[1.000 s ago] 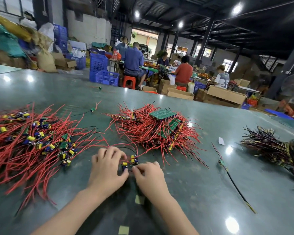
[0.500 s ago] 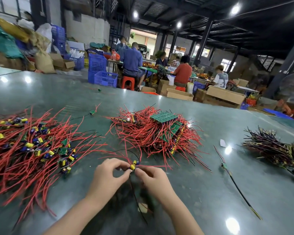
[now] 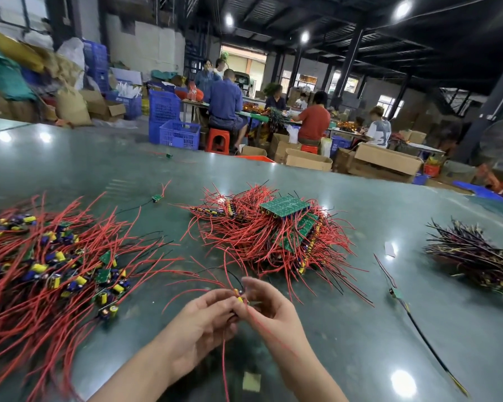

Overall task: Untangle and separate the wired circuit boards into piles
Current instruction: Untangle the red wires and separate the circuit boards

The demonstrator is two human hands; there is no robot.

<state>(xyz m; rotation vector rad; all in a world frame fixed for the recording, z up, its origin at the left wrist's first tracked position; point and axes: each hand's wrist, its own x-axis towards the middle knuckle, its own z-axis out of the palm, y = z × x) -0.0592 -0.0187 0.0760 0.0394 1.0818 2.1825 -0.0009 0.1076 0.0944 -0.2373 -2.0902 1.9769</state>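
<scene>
Pinching one small board (image 3: 239, 297) between them, the fingers (image 3: 215, 300) of the left hand (image 3: 199, 323) and right hand (image 3: 269, 309) curl around it near the counter's (image 3: 346, 343) front edge, thin red leads trailing. Sorting looks partly done: a spread pile (image 3: 47, 271) of limp wires and glossy capacitors lies left; a dense tangle (image 3: 273, 236) topped by flat green boards remains at the middle.

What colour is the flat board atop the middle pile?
Green, with a pale dot grid; the circuit board shows clearest in the head view.
</scene>
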